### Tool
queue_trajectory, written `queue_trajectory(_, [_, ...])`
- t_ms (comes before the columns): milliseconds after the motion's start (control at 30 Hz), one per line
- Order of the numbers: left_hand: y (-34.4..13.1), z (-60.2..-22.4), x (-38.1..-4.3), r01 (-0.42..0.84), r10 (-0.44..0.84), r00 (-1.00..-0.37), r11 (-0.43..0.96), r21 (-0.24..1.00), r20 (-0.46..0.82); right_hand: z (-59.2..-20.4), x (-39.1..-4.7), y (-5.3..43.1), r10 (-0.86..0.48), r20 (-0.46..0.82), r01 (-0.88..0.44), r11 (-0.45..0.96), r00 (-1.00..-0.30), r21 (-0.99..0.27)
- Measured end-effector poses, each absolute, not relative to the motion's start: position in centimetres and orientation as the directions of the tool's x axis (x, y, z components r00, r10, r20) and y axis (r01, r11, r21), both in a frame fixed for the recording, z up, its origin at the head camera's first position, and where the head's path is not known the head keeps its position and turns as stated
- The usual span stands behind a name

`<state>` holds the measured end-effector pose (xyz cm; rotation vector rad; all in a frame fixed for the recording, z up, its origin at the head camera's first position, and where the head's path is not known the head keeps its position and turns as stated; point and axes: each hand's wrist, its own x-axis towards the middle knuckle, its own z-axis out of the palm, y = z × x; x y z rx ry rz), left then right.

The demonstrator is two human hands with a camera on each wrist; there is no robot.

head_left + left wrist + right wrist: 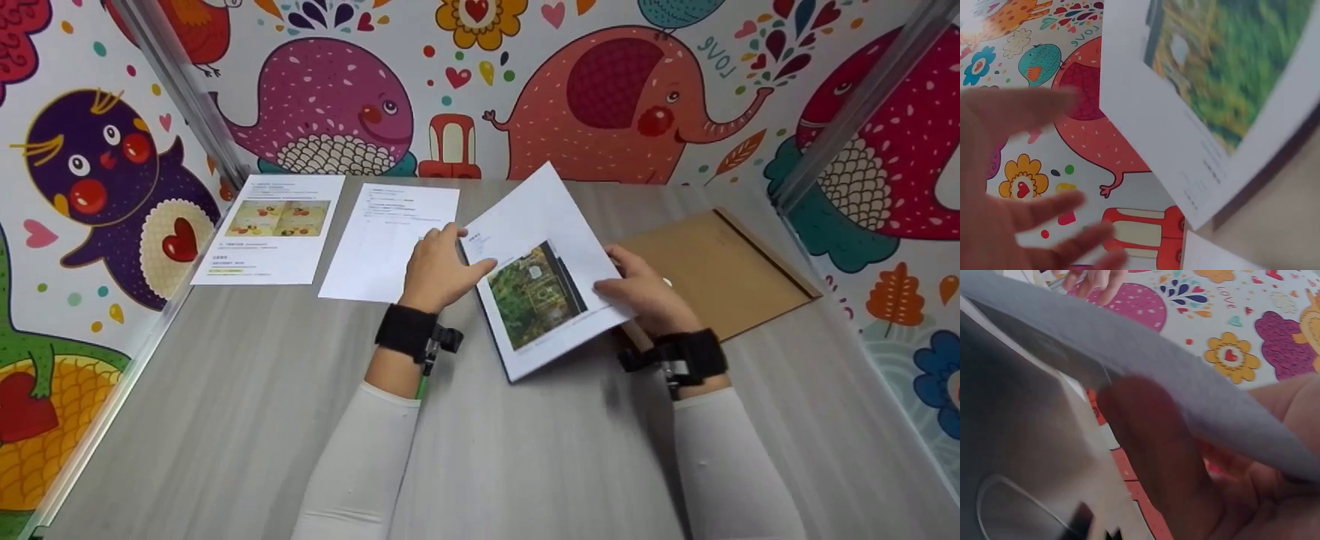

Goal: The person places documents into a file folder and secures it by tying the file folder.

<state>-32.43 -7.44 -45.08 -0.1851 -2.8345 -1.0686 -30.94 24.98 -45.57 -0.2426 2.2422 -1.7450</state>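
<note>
Right hand: grips the right edge of the paper; thumb on the printed face, fingers beneath. The hand seems placed there to carry the weight and leave the print uncovered.
Left hand: fingers spread wide, pinching nothing; the hand is just beside the paper's left edge, probably to steady or guide it.
Held paper: a white printed sheet with a green-and-brown photo, tilted above the table between both hands. A dark edge shows along its lower left; I cannot tell whether that is a backing or another sheet.
Wrists: black straps with small devices.
Left of the hands: a white text-only sheet, partly hidden by the left hand; beyond it, a white sheet with a yellowish picture. Spaced apart, apparently so each stays readable.
Right side: a flat brown paper envelope with a dark strip; right hand and held sheet block its near-left part.
Underneath: grey wood-grain tabletop.
Behind: white panels with colourful cartoon animals.
</note>
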Motion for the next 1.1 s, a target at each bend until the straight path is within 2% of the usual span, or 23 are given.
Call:
queue_trajectory(133, [-8.9, -45.2, -32.4, 0.251, 0.133, -0.966, 0.69, 0.678, 0.222, -44.6, -30.2, 27.1, -0.403, -0.125, 0.001, 0.293, -0.907, -0.956])
queue_trajectory(233, [-9.9, -45.4, -32.7, 0.254, 0.135, -0.965, 0.679, 0.689, 0.224, -44.3, -29.9, 28.0, -0.5, -0.127, -0.017, 0.274, -0.857, -0.962])
queue_trajectory(433, [-11.3, -46.2, -33.5, 0.221, 0.181, -0.974, 0.634, 0.741, 0.136, -44.5, -30.1, 28.9, -0.657, -0.129, 0.02, 0.171, -0.743, -0.985])
queue_trajectory(667, [-13.0, -46.8, -34.1, 0.136, 0.318, -0.948, 0.38, 0.915, 0.009, -45.2, -30.3, 29.3, -0.74, -0.132, 0.038, 0.143, -0.659, -0.989])
queue_trajectory(800, [-13.5, -47.1, -34.1, 0.067, 0.425, -0.904, 0.226, 0.972, -0.037, -45.3, -30.4, 29.4, -0.764, -0.113, 0.028, 0.124, -0.635, -0.992])
queue_trajectory(933, [-13.5, -47.6, -34.1, 0.059, 0.533, -0.846, 0.098, 0.993, -0.003, -45.2, -30.4, 29.3, -0.77, -0.11, 0.018, 0.128, -0.628, -0.992])
queue_trajectory(1100, [-13.3, -48.1, -34.0, 0.047, 0.585, -0.811, 0.063, 0.997, 0.001, -45.1, -30.5, 29.4, -0.769, -0.12, 0.013, 0.144, -0.627, -0.989])
